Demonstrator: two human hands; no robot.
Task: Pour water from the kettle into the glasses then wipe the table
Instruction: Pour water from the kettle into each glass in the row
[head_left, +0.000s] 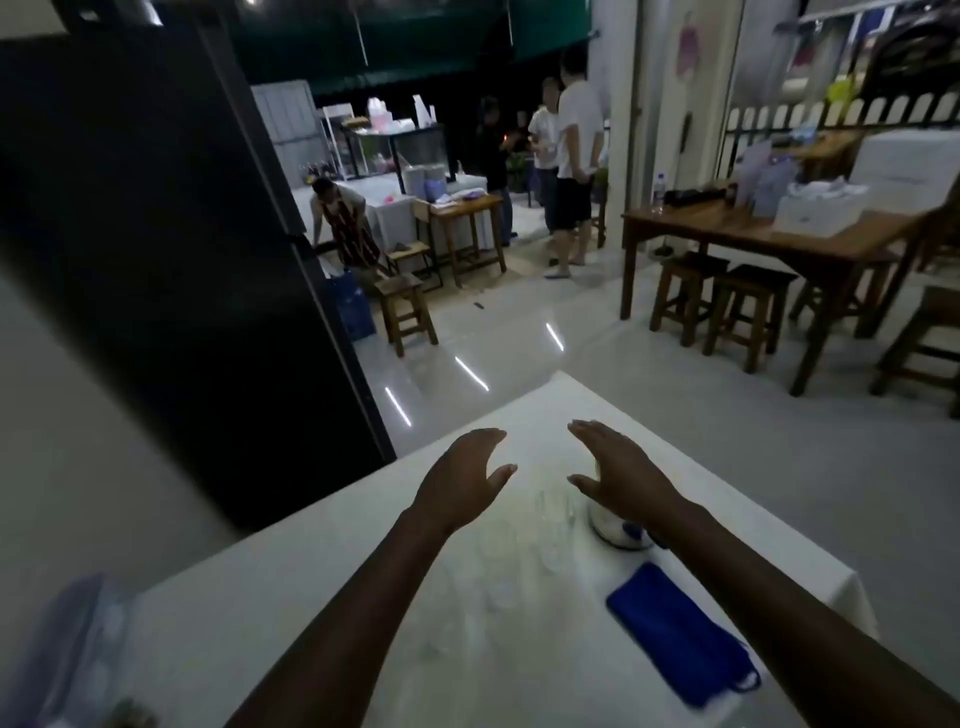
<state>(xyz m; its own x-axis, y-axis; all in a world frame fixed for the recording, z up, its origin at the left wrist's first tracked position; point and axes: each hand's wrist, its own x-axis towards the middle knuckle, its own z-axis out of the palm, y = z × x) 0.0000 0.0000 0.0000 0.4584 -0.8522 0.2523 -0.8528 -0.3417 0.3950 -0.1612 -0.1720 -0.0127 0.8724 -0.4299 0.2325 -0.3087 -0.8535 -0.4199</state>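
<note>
Both arms reach out over a white-clothed table (291, 566). My left hand (462, 480) and my right hand (621, 475) hover side by side above it, palms facing each other, fingers apart and empty. Several clear glasses (555, 525) stand in a loose row between and below the forearms, faint against the cloth. A white kettle (615, 530) with a blue mark sits just under my right wrist, partly hidden by it. A folded blue cloth (675, 629) lies on the table to the right, beside my right forearm.
A tall black cabinet (171, 270) stands left of the table. Across the shiny floor are a wooden table (769, 236) with stools (748, 312) on the right and small stools (405, 306) ahead. Several people (571, 156) stand far back. A blurred plastic object (78, 639) lies at the near left.
</note>
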